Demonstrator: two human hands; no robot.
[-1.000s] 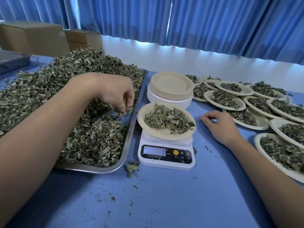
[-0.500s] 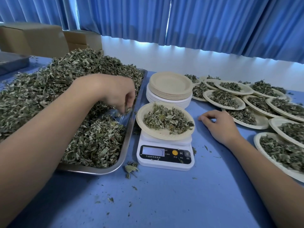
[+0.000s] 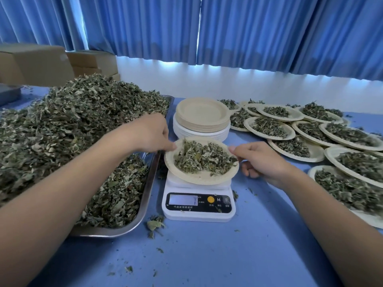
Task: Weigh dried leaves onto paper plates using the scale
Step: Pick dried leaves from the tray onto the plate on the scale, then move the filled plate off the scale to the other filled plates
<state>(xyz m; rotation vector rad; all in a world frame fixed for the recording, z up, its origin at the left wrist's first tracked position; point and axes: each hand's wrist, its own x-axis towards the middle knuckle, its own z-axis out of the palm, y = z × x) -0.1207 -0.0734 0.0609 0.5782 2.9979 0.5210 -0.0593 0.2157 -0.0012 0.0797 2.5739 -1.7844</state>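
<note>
1. Right now the left hand (image 3: pixel 151 134) pinches the left rim of the paper plate (image 3: pixel 200 177), thumb tip on top of the edge, fingers hidden beneath.
2. Across from it, the right hand (image 3: pixel 260 160) grips the right rim of the same plate, thumb on top and fingers curled below.
3. Held between both hands at the centre of the frame, the plate carries a heap of dried leaves (image 3: pixel 204 159); it sits over the platform of the scale (image 3: pixel 199 206), tilted a little, and whether it rests on it I cannot tell.
4. The white scale stands on the blue table (image 3: pixel 207 255), its display facing the lower edge; the reading is too blurred to make out.
5. Left of the scale, a metal tray (image 3: pixel 145 195) holds a tall mound of loose leaves (image 3: pixel 62 129) filling the left side of the frame.
6. Just behind the scale stands a stack of empty plates (image 3: pixel 202 119).
7. Toward the right edge, many filled plates (image 3: pixel 310 133) overlap one another.
8. Crumbs of leaf lie scattered on the table near the tray's front corner.
</note>
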